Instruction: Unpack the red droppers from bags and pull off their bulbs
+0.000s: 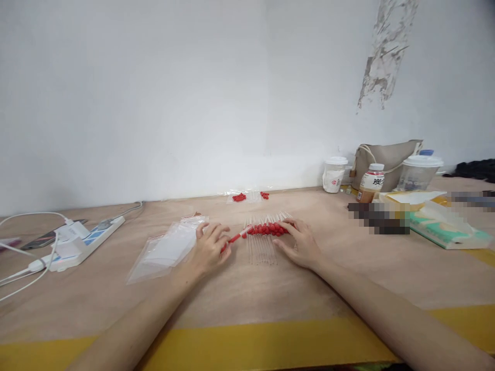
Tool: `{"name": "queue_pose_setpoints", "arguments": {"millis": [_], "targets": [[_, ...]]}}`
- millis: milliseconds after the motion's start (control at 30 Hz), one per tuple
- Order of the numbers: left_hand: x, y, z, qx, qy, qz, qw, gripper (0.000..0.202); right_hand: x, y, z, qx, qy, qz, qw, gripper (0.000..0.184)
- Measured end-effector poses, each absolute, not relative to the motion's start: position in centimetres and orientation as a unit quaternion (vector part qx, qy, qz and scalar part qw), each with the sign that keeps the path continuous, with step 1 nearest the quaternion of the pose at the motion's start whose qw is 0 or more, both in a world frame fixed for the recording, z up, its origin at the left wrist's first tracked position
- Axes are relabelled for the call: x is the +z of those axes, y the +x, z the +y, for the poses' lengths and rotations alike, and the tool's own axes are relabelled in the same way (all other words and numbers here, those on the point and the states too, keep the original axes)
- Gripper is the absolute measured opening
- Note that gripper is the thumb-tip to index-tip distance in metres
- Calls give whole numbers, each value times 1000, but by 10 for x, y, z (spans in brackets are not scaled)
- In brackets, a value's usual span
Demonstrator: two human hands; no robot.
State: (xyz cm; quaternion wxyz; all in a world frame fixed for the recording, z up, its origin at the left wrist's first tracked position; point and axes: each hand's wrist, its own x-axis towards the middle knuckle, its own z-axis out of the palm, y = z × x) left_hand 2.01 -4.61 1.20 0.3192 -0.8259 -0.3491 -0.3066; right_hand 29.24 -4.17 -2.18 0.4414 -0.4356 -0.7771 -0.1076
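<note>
In the middle of the table lies a row of round red beads [265, 229], with many thin pale wires or threads [262, 251] sticking out in front and behind. My left hand [211, 245] is closed on a slim red-and-white stick [236, 236], whose far end reaches the left end of the row. I cannot make out what kind of stick it is. My right hand [299, 242] lies at the right end of the row. Its fingertips touch the beads and its thumb is spread apart from them, near the wires.
Clear plastic bags [166, 252] lie left of my left hand. Small bags of red pieces [240, 197] are by the wall. A power strip [88, 242] with cables stands left. At right are a paper cup [334, 175], a bottle [371, 183], a bag [390, 159] and a tissue pack [444, 229].
</note>
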Motion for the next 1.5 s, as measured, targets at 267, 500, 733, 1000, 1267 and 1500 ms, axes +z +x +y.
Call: {"name": "queue_pose_setpoints", "arguments": {"millis": [267, 500, 733, 1000, 1267, 1500], "targets": [[-12, 39, -58, -355, -847, -245, 311, 7, -22, 277, -56, -170, -295, -866, 367, 38], [-12, 42, -58, -368, -846, -272, 274, 9, -30, 266, -55, -180, -299, -862, 368, 20], [-10, 48, -60, -277, -888, -317, 186, 19, -23, 264, -63, -144, -317, -877, 331, 27], [-8, 50, -62, -263, -897, -300, 191, 19, -24, 265, -63, -142, -299, -881, 338, 26], [-8, 22, -62, -279, -882, -314, 213, 20, -21, 292, -55, -129, -327, -874, 335, 29], [13, -8, -44, -465, -744, -471, 88, 25, -13, 303, -45, -64, -459, -799, 383, 25]]}}
